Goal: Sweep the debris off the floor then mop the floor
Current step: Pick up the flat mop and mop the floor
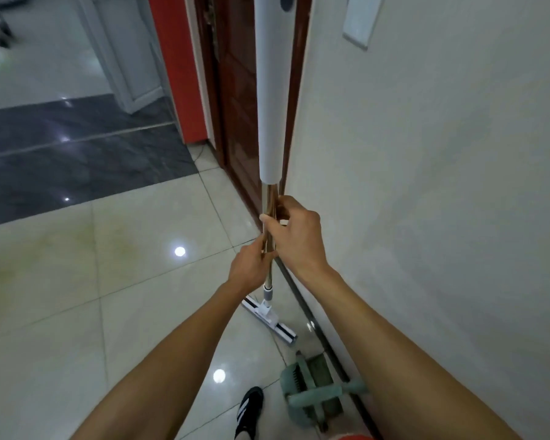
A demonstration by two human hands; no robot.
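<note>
Mop [269, 198]: upright by wall, flat head [269, 317] on floor [108, 312] below fingers | right hand [296, 236] fingers curled round metal pole | left hand [250, 265] fingers curled round pole just beneath | green dustpan [311, 385] behind, near wall.

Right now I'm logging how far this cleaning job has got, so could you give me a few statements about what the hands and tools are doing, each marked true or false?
1. Both hands grip the mop pole. True: the left hand sits lower and the right hand higher on the mop pole.
2. The mop head is lifted off the floor. False: the mop head rests on the tiled floor.
3. A green dustpan sits by the wall. True: the dustpan is beside the wall.
4. The right hand holds the white sleeve. False: it grips the bare metal below the white sleeve.
</note>
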